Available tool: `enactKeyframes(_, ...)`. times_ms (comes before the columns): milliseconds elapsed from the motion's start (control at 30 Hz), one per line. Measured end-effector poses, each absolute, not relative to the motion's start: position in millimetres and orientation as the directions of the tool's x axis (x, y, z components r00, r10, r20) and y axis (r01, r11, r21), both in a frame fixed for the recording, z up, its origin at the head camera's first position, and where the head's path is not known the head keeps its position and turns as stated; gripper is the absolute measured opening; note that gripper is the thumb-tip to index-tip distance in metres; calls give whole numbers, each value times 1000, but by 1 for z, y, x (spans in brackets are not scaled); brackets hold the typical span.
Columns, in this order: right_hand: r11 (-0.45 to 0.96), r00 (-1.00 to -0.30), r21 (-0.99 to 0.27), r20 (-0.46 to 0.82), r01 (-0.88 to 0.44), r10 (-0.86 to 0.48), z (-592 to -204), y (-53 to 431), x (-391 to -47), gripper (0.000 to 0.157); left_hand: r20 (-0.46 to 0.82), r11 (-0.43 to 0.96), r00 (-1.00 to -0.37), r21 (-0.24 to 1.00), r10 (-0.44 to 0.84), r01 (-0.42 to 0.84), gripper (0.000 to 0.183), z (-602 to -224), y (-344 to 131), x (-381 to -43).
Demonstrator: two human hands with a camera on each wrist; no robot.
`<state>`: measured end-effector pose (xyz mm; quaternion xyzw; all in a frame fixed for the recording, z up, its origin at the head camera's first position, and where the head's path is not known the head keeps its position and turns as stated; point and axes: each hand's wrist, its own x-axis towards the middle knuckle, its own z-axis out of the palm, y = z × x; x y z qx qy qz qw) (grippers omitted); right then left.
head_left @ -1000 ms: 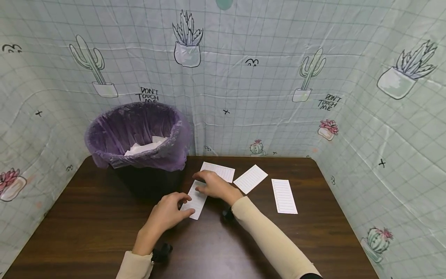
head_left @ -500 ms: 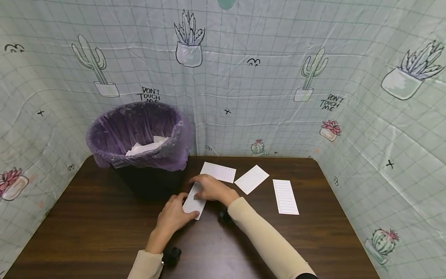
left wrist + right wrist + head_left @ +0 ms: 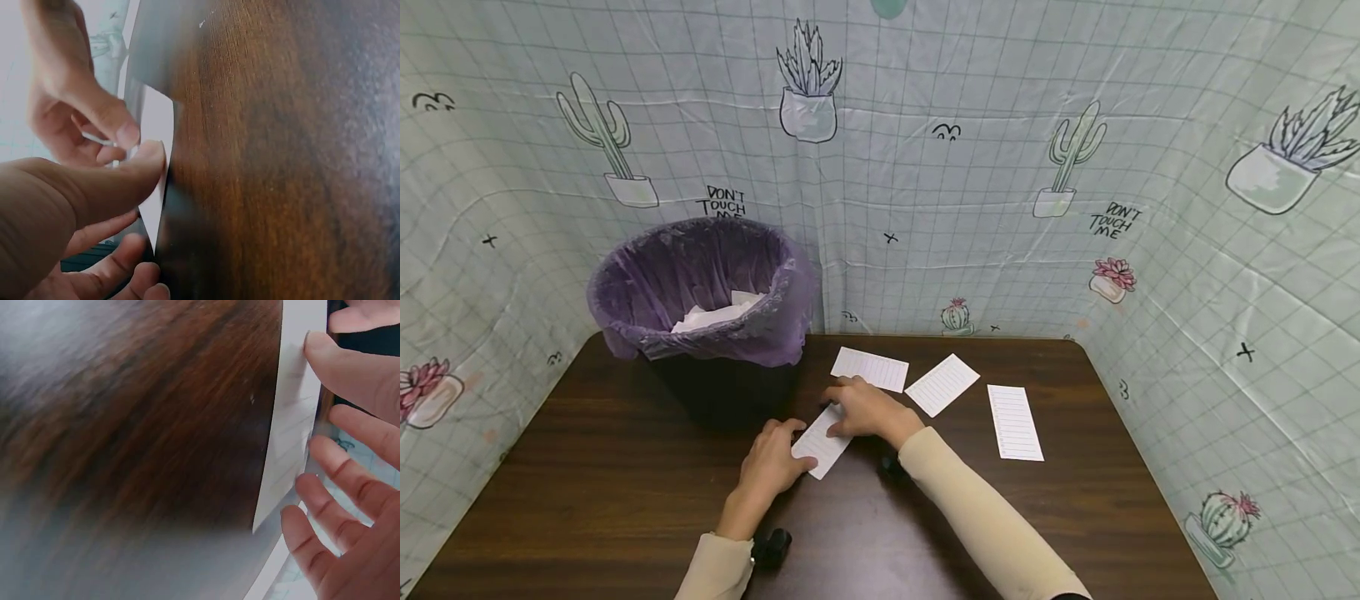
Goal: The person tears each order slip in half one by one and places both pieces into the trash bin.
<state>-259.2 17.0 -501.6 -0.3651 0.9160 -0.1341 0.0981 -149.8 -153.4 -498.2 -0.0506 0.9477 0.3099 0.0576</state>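
Note:
In the head view a ruled white index card (image 3: 822, 442) lies slanted on the wooden table between both hands. My left hand (image 3: 769, 462) pinches its near-left end, thumb along one edge and fingers on the opposite side. At the far end my right hand (image 3: 867, 411) holds the card, its thumb against the card and its fingers at the far side. In the left wrist view the card (image 3: 156, 115) appears tilted, with the left thumb pressed on it. The right wrist view shows faint lines on the card (image 3: 290, 431) and the right fingers spread beside it.
Three more ruled cards lie behind and to the right: one card (image 3: 871, 369), a second card (image 3: 942, 385) and a third card (image 3: 1015, 422). A black bin (image 3: 722, 387) with a purple liner (image 3: 793, 308) holds white paper (image 3: 718, 315) at the back left.
The left hand has shifted right and closed on the card. The right hand drew nearer it, then moved slightly right, and the card has turned clockwise. The other cards keep their places.

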Motion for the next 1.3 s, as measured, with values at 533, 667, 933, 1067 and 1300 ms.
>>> enactKeyframes(533,721,-756,-336,-36,-606,-653,-508,50,-231,44,-135,753,-990,655,37,-61,35,-495,-148,-152)
enactKeyframes(667,735,-779,-349,-20,-582,-626,-510,55,-226,34,-98,740,-992,672,73,-12,33,-495,-146,-151)
enactKeyframes(933,679,-813,-521,50,-517,-580,-514,62,-219,22,-69,718,-995,696,76,7,38,-497,-142,-152)
enactKeyframes(1067,615,-847,-657,71,-437,-526,-520,66,-214,16,-63,698,-995,716,82,12,41,-499,-141,-154)
enactKeyframes(1300,567,-891,-728,133,-385,-434,-522,72,-204,5,-39,682,-992,729,121,55,41,-501,-138,-157)
